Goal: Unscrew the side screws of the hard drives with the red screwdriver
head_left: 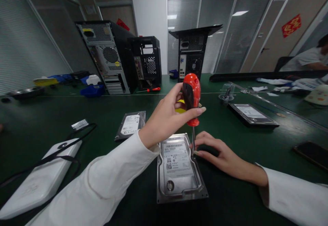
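My left hand [169,111] is wrapped round the red-and-black handle of a screwdriver [192,94], which stands nearly upright. Its metal shaft points down at the right edge of a silver hard drive [176,181] lying label up on the table. Low on that shaft, thumb and fingers of my right hand [214,152] pinch it close to the tip. The tip meets the drive's rim, and any screw under it is too small to make out. Partly behind my left hand is something yellow [180,106].
A second hard drive [130,125] lies behind to the left, a third [252,114] to the right. Computer cases [110,58] stand at the back. A white power bank [38,178] with a black strap, a phone [312,154] and another screwdriver [153,89] rest on the green table. A person [307,58] sits far right.
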Demonstrator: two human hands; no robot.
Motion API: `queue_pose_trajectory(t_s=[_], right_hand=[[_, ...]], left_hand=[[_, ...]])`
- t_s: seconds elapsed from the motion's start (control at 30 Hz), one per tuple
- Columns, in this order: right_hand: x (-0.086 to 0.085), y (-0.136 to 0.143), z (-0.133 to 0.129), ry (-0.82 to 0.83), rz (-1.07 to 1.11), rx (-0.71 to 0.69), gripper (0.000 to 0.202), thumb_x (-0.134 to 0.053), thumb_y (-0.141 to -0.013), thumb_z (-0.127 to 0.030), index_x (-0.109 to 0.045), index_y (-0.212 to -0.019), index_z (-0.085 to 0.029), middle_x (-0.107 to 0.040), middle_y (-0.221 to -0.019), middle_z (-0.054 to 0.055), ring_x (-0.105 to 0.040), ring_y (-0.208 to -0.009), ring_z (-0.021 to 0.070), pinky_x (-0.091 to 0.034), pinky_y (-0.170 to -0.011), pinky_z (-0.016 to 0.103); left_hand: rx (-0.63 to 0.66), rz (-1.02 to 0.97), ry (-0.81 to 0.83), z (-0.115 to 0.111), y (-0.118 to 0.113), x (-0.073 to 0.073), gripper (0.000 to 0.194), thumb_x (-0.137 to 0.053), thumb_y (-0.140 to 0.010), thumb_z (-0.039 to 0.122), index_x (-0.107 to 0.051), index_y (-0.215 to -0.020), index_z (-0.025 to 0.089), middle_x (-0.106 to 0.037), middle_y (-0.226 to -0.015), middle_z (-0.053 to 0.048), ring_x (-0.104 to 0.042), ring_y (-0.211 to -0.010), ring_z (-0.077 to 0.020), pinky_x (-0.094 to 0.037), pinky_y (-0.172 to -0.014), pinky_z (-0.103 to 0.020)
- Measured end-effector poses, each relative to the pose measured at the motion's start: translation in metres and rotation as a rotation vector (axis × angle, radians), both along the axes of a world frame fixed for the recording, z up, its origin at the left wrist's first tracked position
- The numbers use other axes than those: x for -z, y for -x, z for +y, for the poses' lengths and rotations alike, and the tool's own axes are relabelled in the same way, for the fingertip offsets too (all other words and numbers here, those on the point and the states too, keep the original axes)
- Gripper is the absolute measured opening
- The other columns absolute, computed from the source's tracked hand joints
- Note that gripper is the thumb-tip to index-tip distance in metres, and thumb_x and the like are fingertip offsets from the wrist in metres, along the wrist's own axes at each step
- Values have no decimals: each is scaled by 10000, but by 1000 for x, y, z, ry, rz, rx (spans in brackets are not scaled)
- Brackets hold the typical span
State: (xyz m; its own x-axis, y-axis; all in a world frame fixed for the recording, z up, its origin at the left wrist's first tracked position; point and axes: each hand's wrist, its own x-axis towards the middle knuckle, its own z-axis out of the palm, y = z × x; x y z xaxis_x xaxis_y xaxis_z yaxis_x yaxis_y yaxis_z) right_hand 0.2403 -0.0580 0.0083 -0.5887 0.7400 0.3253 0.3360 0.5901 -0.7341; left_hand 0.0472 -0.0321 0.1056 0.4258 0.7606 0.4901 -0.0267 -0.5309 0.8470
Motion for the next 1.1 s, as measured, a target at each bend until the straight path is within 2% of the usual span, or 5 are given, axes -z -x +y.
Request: queue_pose_trajectory(t_s=[0.3, 0.47, 0.6, 0.83, 1.1], right_hand=[[-1, 1, 1, 14, 3, -1, 152, -531, -888, -291, -600, -968, -182, -571, -968, 35, -525, -947, 116, -421, -865, 256], [-2, 2, 2, 61, 6, -11, 165, -549, -875, -313, -609, -908, -162, -576, -941, 38, -531, -926, 119, -431, -851, 256], [-1, 3, 1, 35, 16, -8, 164, -569, -860, -323, -614, -868, -166, -575, -908, 33, -538, -891, 119, -435, -820, 252], [0, 3, 0, -9, 6, 13, 153, -578, -853, -319, -608, -841, -169, -591, -867, 23, -546, -862, 118, -433, -807, 246], [1, 3, -1, -15, -2, 24, 169, -573, -855, -331, -606, -830, -167, -589, -855, 22, -547, -831, 116, -437, -790, 237]], left_hand=[[-15, 3, 6, -3, -1, 0, 380, -690, -744, 181, -499, -1072, 170, -606, -989, -26, -629, -925, -166, -540, -806, -265], [10, -45, 43, -10, 2, 2, 416, -678, -750, 157, -484, -1117, 181, -597, -1082, -41, -626, -941, -147, -548, -744, -205], [12, -59, 28, -18, 2, 7, 460, -696, -740, 167, -474, -1141, 203, -614, -1014, -19, -627, -923, -131, -540, -741, -184], [31, -105, 52, -25, -8, 14, 507, -707, -729, 156, -449, -1162, 212, -631, -1088, -41, -633, -997, -170, -522, -872, -279], [-41, -79, 28, -25, -7, 18, 520, -752, -683, 190, -479, -1125, 202, -626, -1005, -35, -638, -951, -193, -559, -820, -316]])
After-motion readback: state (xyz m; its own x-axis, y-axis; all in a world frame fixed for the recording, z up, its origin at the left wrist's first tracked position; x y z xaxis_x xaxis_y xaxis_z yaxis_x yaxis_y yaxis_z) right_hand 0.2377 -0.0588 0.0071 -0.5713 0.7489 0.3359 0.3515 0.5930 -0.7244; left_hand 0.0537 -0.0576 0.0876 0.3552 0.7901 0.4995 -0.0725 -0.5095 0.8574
